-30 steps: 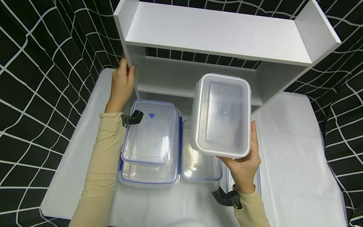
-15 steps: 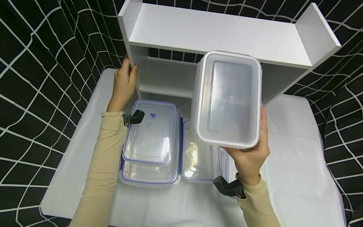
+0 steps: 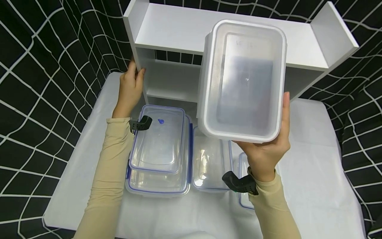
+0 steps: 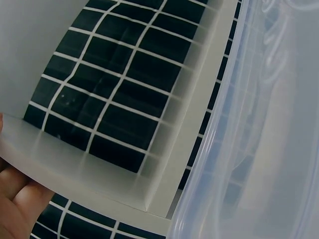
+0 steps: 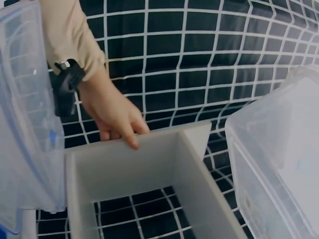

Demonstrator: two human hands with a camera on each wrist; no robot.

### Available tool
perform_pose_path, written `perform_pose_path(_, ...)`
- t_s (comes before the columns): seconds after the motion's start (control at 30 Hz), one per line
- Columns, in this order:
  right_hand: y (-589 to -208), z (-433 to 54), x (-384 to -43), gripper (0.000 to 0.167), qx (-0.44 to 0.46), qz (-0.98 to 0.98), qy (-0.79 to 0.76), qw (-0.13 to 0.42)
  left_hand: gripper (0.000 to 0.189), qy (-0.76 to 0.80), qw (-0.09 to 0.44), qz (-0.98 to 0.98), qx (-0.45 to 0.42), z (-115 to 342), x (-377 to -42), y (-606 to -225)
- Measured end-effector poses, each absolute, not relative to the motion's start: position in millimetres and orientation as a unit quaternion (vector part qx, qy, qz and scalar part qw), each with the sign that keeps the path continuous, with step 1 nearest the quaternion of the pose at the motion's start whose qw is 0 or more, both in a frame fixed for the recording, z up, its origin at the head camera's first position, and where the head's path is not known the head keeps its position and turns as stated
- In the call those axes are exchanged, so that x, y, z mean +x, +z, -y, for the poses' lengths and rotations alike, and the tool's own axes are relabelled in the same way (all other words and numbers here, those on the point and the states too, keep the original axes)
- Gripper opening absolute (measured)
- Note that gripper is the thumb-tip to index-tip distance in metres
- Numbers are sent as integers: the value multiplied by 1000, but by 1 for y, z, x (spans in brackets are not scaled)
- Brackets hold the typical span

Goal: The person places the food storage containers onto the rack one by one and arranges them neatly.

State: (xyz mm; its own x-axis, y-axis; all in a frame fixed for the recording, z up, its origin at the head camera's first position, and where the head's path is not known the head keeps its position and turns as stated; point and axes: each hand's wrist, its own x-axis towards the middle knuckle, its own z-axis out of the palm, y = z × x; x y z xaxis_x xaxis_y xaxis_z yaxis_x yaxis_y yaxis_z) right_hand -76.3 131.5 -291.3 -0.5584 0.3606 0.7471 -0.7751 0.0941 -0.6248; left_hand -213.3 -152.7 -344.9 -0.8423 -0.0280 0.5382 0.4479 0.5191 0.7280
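My right hand [image 3: 268, 154] grips a clear plastic food container with a white-rimmed lid [image 3: 247, 83] by its lower right corner. The container is raised in front of the white shelf unit [image 3: 176, 26] and overlaps its upper board in the head view. In the right wrist view the same container [image 5: 279, 149] shows at the right. My left hand [image 3: 129, 86] grips the left side panel of the shelf unit, thumb on the inner face. The left wrist view shows part of that left hand [image 4: 20, 206] at the panel's edge.
Two blue-rimmed containers sit stacked at the left, a smaller clear one [image 3: 158, 139] on a larger one [image 3: 158, 182]. Right of them lies another clear container [image 3: 210, 162], and a small blue-rimmed container [image 3: 244, 199] is partly behind the right wrist. White cloth [image 3: 322, 159] covers the table.
My right hand has raised the white-rimmed container upward and slightly right, from in front of the middle compartment to the upper board. The left hand stays on the side panel.
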Motion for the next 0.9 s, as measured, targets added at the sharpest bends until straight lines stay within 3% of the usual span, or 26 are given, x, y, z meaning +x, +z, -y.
perform_pose_path(0.4, -270, -119, -102, 116, 200, 545, 705, 406, 41, -469, 250, 838, -123, 153, -215, -346)
perform_pose_path(0.9, -258, -108, -136, 111, 214, 600, 667, 386, 41, -466, 260, 836, -124, 152, -215, -347)
